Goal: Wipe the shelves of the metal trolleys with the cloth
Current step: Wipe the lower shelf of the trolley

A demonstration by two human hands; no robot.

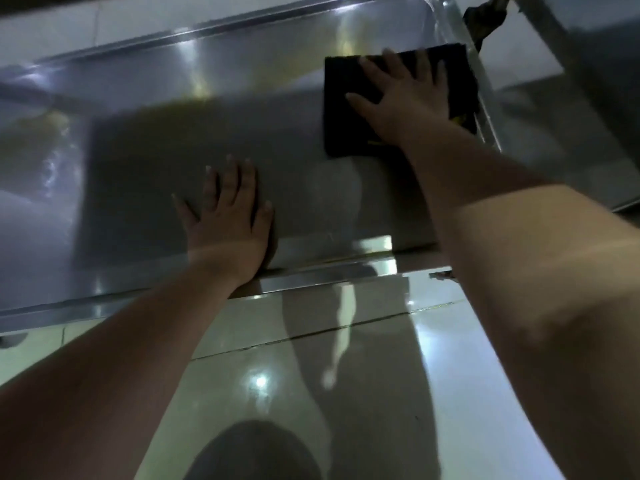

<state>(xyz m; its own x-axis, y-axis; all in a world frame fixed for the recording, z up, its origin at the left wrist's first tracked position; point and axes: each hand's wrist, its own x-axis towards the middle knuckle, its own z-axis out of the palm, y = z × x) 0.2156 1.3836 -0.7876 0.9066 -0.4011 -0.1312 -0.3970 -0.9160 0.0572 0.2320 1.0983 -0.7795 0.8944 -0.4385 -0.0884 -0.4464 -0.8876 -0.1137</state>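
wiping shelf [242, 81]: right hand [405, 98] flat on cloth [343, 133]; left hand [230, 216] flat, bracing; next, sweep leftward.

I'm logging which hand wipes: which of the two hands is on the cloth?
The right hand, pressed flat on the dark cloth by the right rim of the shelf; the left hand rests on bare metal.
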